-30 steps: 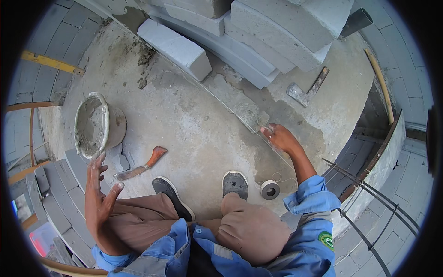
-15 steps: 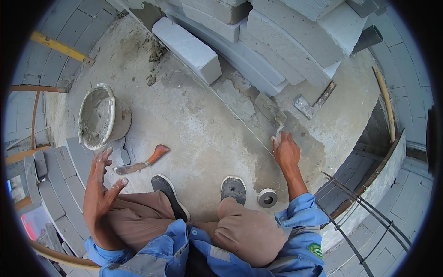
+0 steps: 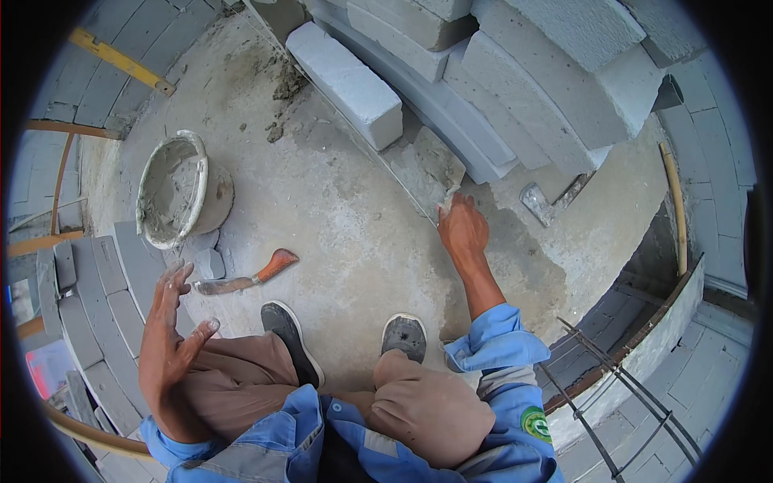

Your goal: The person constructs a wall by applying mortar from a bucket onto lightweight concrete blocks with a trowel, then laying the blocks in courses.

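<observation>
My right hand (image 3: 465, 233) grips the handle of a trowel (image 3: 440, 159), whose mortar-smeared blade rests at the patch of wet mortar (image 3: 405, 161) on the floor. A taut string (image 3: 354, 129) runs beside the hand and along the edge of a white block (image 3: 346, 84) lying beyond the mortar. My left hand (image 3: 171, 322) is raised over my knee, its dusty fingers apart and nothing in it. Close to it, a machete-like knife (image 3: 250, 275) with an orange handle lies on the floor, and a bucket of mortar (image 3: 211, 197) stands just past it.
Large white blocks (image 3: 555, 80) are stacked at the back right. A hatchet (image 3: 551, 201) lies before them. At right, an opening in the floor (image 3: 628, 278) has steel bars (image 3: 628, 378) beside it. Grey blocks (image 3: 105, 306) line the left, with a yellow level (image 3: 121, 58) farther back.
My right hand has moved left and away from me with the trowel, whose blade now lies over the mortar patch. My left hand stays nearly where it was. The view has shifted slightly.
</observation>
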The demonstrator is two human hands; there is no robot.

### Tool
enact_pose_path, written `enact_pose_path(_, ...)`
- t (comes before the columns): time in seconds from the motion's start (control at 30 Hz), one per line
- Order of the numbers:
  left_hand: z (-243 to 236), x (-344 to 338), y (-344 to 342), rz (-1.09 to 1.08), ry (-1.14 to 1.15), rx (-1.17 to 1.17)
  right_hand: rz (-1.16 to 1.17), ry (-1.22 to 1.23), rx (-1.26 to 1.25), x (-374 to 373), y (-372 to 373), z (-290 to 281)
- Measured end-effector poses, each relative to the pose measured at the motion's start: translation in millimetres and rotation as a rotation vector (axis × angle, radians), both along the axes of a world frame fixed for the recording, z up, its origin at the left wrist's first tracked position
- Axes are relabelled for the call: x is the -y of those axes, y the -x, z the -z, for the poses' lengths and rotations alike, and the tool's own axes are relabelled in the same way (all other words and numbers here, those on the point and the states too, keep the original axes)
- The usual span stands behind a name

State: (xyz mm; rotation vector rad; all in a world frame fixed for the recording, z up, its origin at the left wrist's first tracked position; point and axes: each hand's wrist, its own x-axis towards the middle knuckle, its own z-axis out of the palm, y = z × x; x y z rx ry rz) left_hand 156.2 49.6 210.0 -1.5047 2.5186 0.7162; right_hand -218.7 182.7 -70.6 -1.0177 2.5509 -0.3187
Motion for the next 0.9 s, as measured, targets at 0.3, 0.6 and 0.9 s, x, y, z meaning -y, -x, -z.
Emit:
enact_pose_path(0.3, -1, 3, -4, -0.017, -0.014, 0.035, -0.015, 0.019, 0.012, 0, -6, -6)
enact_pose_path(0.6, -1, 5, -4, 0.018, -0.043, 0.056, -0.010, -0.017, 0.348, 18, 33, -3)
enact_pose_path(0.9, -3, 1, 1, 0.035, -0.034, 0.041, 0.001, -0.211, 0.614, -8, 49, -13)
